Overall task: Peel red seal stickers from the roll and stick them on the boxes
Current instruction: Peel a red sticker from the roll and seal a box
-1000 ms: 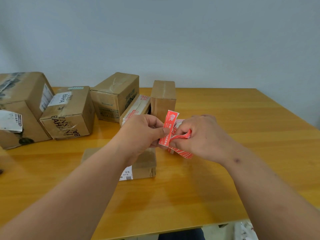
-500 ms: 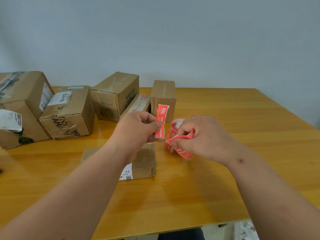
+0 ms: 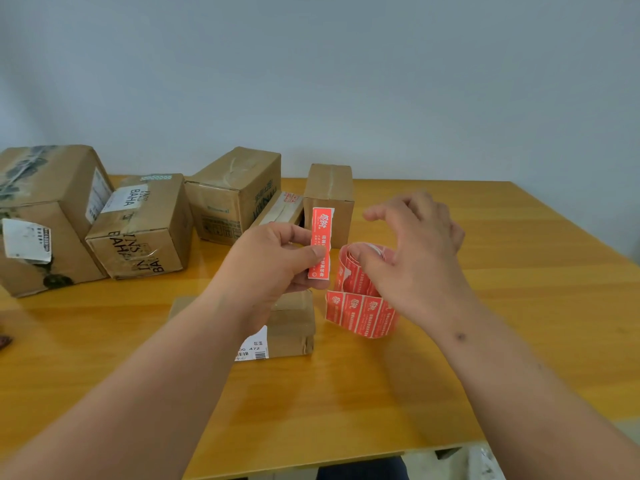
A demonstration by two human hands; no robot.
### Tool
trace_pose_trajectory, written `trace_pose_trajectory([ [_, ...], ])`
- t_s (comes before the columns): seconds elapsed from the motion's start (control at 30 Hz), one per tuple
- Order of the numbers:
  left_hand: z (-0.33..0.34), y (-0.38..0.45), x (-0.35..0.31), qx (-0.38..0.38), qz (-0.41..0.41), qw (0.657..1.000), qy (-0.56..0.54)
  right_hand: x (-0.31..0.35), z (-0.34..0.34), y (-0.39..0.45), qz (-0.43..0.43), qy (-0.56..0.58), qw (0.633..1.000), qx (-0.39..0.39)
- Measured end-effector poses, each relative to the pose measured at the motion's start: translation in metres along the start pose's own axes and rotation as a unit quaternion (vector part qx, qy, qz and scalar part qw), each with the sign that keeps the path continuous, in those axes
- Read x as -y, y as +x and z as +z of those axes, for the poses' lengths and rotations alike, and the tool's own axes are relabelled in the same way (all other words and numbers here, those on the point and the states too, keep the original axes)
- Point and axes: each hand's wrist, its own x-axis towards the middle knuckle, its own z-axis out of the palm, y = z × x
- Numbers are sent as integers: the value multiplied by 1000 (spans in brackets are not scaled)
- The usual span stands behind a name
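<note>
Pinched between thumb and fingers of the left hand, just left of frame centre: one peeled red seal sticker, held upright, white print facing the camera, free of the roll. Right hand just right of centre, fingers spread and loosely arched, holding nothing; thumb tip at or just above the rim of the sticker roll, actual contact hard to judge. Roll standing on the wooden table, a loose band of red stickers unwound around its lower part. Directly below the left hand, partly hidden by the forearm, a small flat box with a white barcode label at its near edge and no red seal visible on it. Further back, in the upper left and upper middle of the frame, several more cardboard boxes: a large box, a BAHA-marked box, a tilted box, an upright narrow box. Step in hand, by judgement: peeling done, sticking not yet begun. Next move likely: lower the sticker flat onto the small box beneath, probably across its seam, then press it smooth, keeping the adhesive side from folding on itself.
</note>
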Motion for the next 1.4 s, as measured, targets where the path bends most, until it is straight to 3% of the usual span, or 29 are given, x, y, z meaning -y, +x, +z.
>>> trace_pose_trajectory([
  [0.23,-5,-4,5,-16,22,999,-23,12,-2,-16,27,171,973,150],
  [0.47,-8,-15,8,-43,45,997,-40,30,-8,-25,79,311,928,187],
  [0.97,-24,-39,9,-55,28,995,-74,54,-7,-35,64,405,892,187],
  [1.13,-26,-50,14,-95,78,992,43,55,-3,-38,77,413,893,160],
  [1.3,-30,-66,17,-83,153,984,47,54,0,-40,80,425,888,153],
  [1.4,-29,-71,18,-56,152,985,50,54,2,-41,75,435,884,157],
])
